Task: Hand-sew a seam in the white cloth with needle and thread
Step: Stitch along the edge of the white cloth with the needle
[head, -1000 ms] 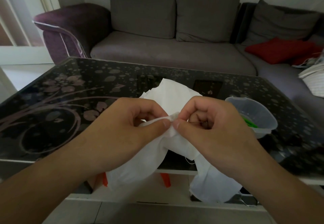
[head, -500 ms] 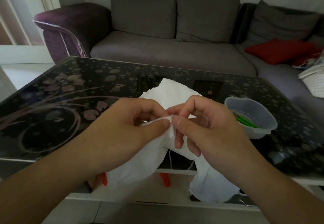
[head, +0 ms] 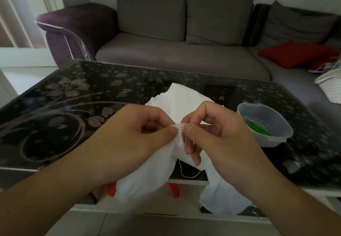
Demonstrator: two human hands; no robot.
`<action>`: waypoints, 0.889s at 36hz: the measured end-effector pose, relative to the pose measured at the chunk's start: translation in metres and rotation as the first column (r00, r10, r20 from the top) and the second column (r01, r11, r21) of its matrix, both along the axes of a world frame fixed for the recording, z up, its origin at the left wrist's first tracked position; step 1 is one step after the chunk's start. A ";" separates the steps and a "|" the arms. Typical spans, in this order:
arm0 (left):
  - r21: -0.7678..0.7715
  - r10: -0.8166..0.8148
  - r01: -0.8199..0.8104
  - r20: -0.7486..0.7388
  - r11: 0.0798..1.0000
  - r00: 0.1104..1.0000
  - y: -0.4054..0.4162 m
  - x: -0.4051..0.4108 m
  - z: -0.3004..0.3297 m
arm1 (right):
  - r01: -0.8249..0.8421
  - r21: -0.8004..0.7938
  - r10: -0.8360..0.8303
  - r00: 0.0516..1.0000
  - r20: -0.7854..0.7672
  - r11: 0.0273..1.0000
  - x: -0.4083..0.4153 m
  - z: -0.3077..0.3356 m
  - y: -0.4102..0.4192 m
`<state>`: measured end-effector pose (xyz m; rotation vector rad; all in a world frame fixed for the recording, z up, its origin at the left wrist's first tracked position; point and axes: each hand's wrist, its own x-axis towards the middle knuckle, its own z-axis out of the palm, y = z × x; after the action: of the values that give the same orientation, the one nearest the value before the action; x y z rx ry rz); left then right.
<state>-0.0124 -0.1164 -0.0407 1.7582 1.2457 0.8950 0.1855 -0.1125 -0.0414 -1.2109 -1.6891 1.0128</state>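
While the black glass table with its floral pattern (head: 77, 106) carries the far end of the crumpled white cloth (head: 184, 99), the left hand (head: 132, 137) pinches its folded edge above the near rim. The right hand (head: 219, 134) pinches the thin steel needle (head: 206, 125), its point at the fold. I'd keep that fold taut, push straight through, then draw the slack white thread (head: 186, 173) gently.

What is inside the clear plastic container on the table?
The clear plastic container holds green items, seemingly thin sticks or handles. What they are stays unclear; its near wall hides their lower ends.
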 end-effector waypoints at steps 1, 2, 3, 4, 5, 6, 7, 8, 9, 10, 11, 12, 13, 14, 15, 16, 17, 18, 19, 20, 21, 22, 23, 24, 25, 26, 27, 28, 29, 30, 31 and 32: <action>0.000 0.000 0.000 0.001 1.000 1.000 0.000 0.000 0.000 | 0.001 0.001 -0.001 1.000 0.004 1.000 0.000 0.000 0.000; 0.000 0.000 0.000 0.003 1.000 1.000 0.000 0.000 0.000 | 0.003 0.003 -0.003 1.000 0.008 1.000 0.000 -0.001 0.000; -0.001 0.002 -0.002 0.004 1.000 1.000 0.000 0.000 0.000 | 0.004 0.005 -0.005 1.000 0.014 1.000 0.000 -0.001 0.000; 0.000 0.004 -0.004 0.003 1.000 1.000 0.001 0.000 -0.001 | 0.007 0.005 -0.007 1.000 0.019 1.000 -0.001 -0.001 0.000; 0.000 0.006 -0.006 -0.002 1.000 1.000 0.001 0.000 -0.001 | 0.009 0.005 -0.009 1.000 0.020 1.000 -0.001 -0.001 0.000; 0.000 0.007 -0.007 -0.005 1.000 1.000 0.001 0.000 -0.001 | 0.010 0.005 -0.010 1.000 0.018 1.000 -0.001 -0.001 0.000; -0.003 0.007 -0.007 -0.004 1.000 1.000 0.001 0.000 -0.001 | 0.011 0.005 -0.011 1.000 0.016 1.000 0.000 -0.001 0.000; -0.003 0.008 -0.008 -0.002 1.000 1.000 0.000 0.000 -0.001 | 0.011 0.005 -0.011 1.000 0.012 1.000 0.000 0.000 -0.001; -0.002 0.009 -0.009 -0.006 1.000 1.000 0.000 0.000 0.000 | 0.011 0.004 -0.011 1.000 0.008 1.000 0.000 0.000 -0.001; 0.001 0.012 -0.012 -0.012 1.000 1.000 0.000 0.000 0.000 | 0.011 0.003 -0.011 1.000 0.006 1.000 -0.001 0.000 -0.001; 0.001 0.014 -0.014 -0.014 1.000 1.000 0.000 0.000 0.001 | 0.010 0.001 -0.010 1.000 0.007 1.000 -0.001 0.001 -0.001; 0.001 0.015 -0.015 -0.014 1.000 1.000 0.000 0.001 0.001 | 0.009 0.002 -0.009 1.000 0.007 1.000 -0.001 0.001 -0.001; 0.002 0.017 -0.017 -0.016 1.000 1.000 0.000 0.001 0.001 | 0.007 0.003 -0.007 1.000 0.005 1.000 -0.002 0.001 -0.001; 0.005 0.018 -0.018 -0.020 1.000 1.000 0.000 0.001 0.001 | 0.006 0.005 -0.006 1.000 0.000 1.000 -0.002 0.001 -0.001; 0.009 0.021 -0.020 -0.023 1.000 1.000 0.000 0.001 0.001 | 0.006 0.006 -0.006 1.000 -0.003 1.000 -0.002 0.001 -0.001; 0.013 0.024 -0.023 -0.025 1.000 0.999 0.000 0.000 0.001 | 0.007 0.008 -0.007 1.000 -0.005 1.000 -0.002 0.001 -0.001; 0.018 0.028 -0.028 -0.028 0.999 0.999 0.000 0.000 0.001 | 0.009 0.011 -0.009 1.000 -0.008 1.000 -0.003 0.001 -0.002; 0.022 0.033 -0.032 -0.030 0.999 0.999 0.000 0.000 0.000 | 0.013 0.013 -0.013 1.000 -0.012 1.000 -0.003 0.001 -0.002; 0.025 0.038 -0.037 -0.031 0.999 0.999 0.000 0.000 0.000 | 0.020 0.016 -0.019 1.000 -0.015 1.000 -0.004 0.001 -0.002; 0.029 0.041 -0.040 -0.033 0.999 0.999 0.000 0.000 -0.001 | 0.029 0.021 -0.028 1.000 -0.012 0.999 -0.004 0.001 -0.002; 0.033 0.045 -0.044 -0.038 0.999 0.998 0.000 0.000 -0.001 | 0.038 0.025 -0.038 0.999 -0.004 0.999 -0.004 0.001 -0.003; 0.039 0.047 -0.045 -0.045 0.998 0.998 0.000 0.001 -0.001 | 0.047 0.028 -0.047 0.999 0.003 0.999 -0.004 0.001 -0.003; 0.044 0.046 -0.044 -0.051 0.998 0.998 0.000 0.001 -0.001 | 0.053 0.030 -0.053 0.999 0.004 0.998 -0.004 0.001 -0.002; 0.048 0.043 -0.041 -0.053 0.998 0.998 0.000 0.001 -0.001 | 0.057 0.029 -0.057 0.998 0.000 0.998 -0.004 0.001 -0.002; 0.052 0.040 -0.037 -0.052 0.998 0.998 0.000 0.001 0.000 | 0.059 0.029 -0.059 0.998 -0.004 0.998 -0.005 0.001 -0.002; 0.054 0.036 -0.033 -0.050 0.998 0.998 0.000 0.000 0.000 | 0.061 0.029 -0.061 0.998 -0.005 0.998 -0.005 0.001 -0.002; 0.052 0.033 -0.031 -0.046 0.998 0.998 0.000 0.000 0.000 | 0.062 0.030 -0.062 0.998 -0.005 0.998 -0.006 0.001 -0.002; 0.049 0.029 -0.027 -0.041 0.998 0.999 -0.001 0.000 0.000 | 0.063 0.033 -0.063 0.998 -0.004 0.997 -0.006 0.001 -0.002; 0.047 0.025 -0.023 -0.039 0.999 0.999 -0.001 0.001 0.000 | 0.064 0.038 -0.064 0.998 -0.004 0.997 -0.006 0.001 -0.003; 0.051 0.024 -0.022 -0.042 0.998 0.999 -0.001 0.001 0.001 | 0.065 0.046 -0.065 0.998 -0.005 0.997 -0.006 0.001 -0.003; 0.055 0.026 -0.024 -0.044 0.998 0.999 -0.001 0.002 0.001 | 0.067 0.053 -0.067 0.998 -0.004 0.996 -0.006 0.001 -0.003; 0.061 0.030 -0.028 -0.046 0.998 0.998 -0.001 0.003 0.001 | 0.070 0.059 -0.071 0.998 -0.001 0.996 -0.005 0.001 -0.003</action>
<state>-0.0090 -0.1175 -0.0398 1.8225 1.2894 0.9216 0.1805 -0.1152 -0.0408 -1.2242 -1.6541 0.9134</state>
